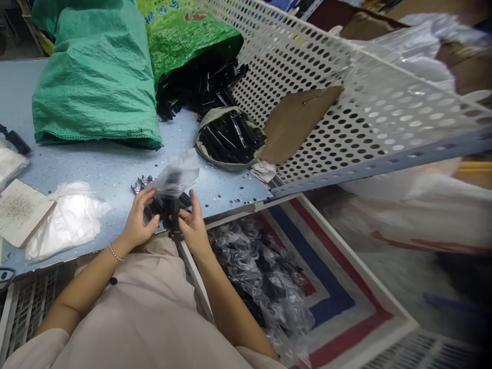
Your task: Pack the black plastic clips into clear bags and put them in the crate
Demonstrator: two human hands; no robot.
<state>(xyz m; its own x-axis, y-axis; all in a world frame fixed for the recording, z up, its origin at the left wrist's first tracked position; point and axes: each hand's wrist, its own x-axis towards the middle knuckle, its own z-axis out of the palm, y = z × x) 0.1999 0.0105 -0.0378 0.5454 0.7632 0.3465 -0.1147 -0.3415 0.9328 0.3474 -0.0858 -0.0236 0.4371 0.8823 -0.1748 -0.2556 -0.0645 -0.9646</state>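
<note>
Between my hands a black plastic part (171,212) stands roughly upright at the table's front edge. A clear plastic bag (177,177), blurred by motion, covers its upper end. My right hand (193,225) has its fingers against the lower part, thumb raised. My left hand (141,218) is curved with thumb and fingers apart, its fingertips at the bag's left edge. More black parts (154,205) lie on the table behind my hands. Left of them sits a stack of clear bags (67,220).
A green sack (96,77) and a bright green bag (184,41) spilling black parts stand at the back. A round pouch (230,159) holds more. A perforated white crate wall (307,66) rises on the right. Below, bagged parts (265,277) fill a striped-lined bin (361,287).
</note>
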